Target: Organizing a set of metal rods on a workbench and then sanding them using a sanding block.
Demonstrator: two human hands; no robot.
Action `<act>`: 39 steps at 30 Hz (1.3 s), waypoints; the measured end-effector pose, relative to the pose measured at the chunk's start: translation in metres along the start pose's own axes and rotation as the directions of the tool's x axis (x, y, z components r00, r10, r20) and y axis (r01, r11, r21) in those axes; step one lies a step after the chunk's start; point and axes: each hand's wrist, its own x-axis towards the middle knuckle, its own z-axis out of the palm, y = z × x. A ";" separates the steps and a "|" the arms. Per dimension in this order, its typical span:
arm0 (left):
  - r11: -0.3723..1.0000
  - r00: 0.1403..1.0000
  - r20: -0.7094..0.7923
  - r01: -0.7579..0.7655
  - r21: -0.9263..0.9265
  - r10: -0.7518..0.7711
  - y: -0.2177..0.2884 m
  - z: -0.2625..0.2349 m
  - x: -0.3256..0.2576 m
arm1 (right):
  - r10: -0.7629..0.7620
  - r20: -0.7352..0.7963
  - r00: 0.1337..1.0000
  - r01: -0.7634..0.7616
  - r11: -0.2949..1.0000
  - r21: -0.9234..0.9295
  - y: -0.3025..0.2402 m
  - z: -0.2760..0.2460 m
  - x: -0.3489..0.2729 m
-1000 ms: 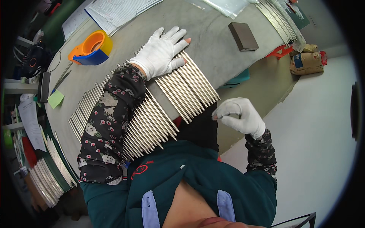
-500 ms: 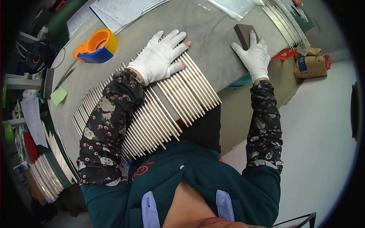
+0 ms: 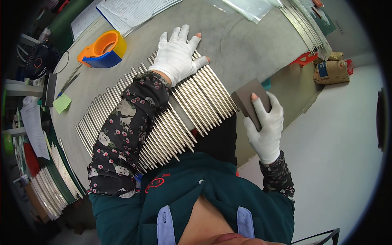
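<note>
Here my left hand [image 3: 176,55] lies flat, fingers spread apart, pressing on the far end of a row of metal rods [image 3: 192,104] laid side by side across the grey worktop [image 3: 245,45]. My right hand [image 3: 266,126], gloved in white like the left, has its fingers clamped on a dark sanding block [image 3: 248,100], held just beside the right end of the row, near the worktop's edge. An orange and blue tape dispenser [image 3: 104,49] sits far left.
</note>
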 end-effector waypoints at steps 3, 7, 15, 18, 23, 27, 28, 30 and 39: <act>1.000 1.000 -0.018 0.020 0.008 -0.020 -0.001 0.001 -0.001 | -0.039 0.035 0.999 0.040 0.999 -0.030 -0.009 -0.001 -0.011; 1.000 1.000 -0.011 0.014 0.001 -0.014 0.002 -0.003 0.000 | -0.061 0.033 0.998 0.065 0.989 -0.131 -0.014 0.004 -0.002; 1.000 1.000 -0.009 0.027 -0.014 -0.027 0.002 0.001 -0.002 | -0.097 0.092 0.991 0.109 0.985 -0.133 -0.010 -0.005 -0.008; 1.000 0.998 -0.059 0.005 -0.007 -0.006 0.001 0.004 0.001 | -0.086 0.064 0.994 0.094 0.988 -0.126 -0.014 0.002 0.003; 1.000 0.999 0.034 -0.002 -0.012 0.003 0.000 -0.002 0.004 | -0.047 0.067 0.997 0.054 0.993 -0.106 -0.017 0.004 0.007; 1.000 0.998 0.053 0.020 0.003 -0.020 0.003 -0.005 0.003 | 0.045 0.112 0.993 -0.032 0.993 -0.118 0.001 -0.031 -0.036; 1.000 0.999 0.051 0.018 0.003 -0.018 0.004 -0.005 0.003 | 0.073 0.065 0.995 -0.068 0.995 -0.071 0.004 -0.030 -0.036; 1.000 0.999 0.043 0.030 0.008 -0.030 0.003 -0.003 0.007 | 0.045 0.012 0.999 -0.045 0.997 -0.066 -0.002 -0.026 -0.025; 1.000 1.000 0.003 0.031 0.001 -0.031 0.006 0.004 0.013 | -0.073 -0.026 0.997 0.067 0.981 -0.181 -0.019 0.024 0.038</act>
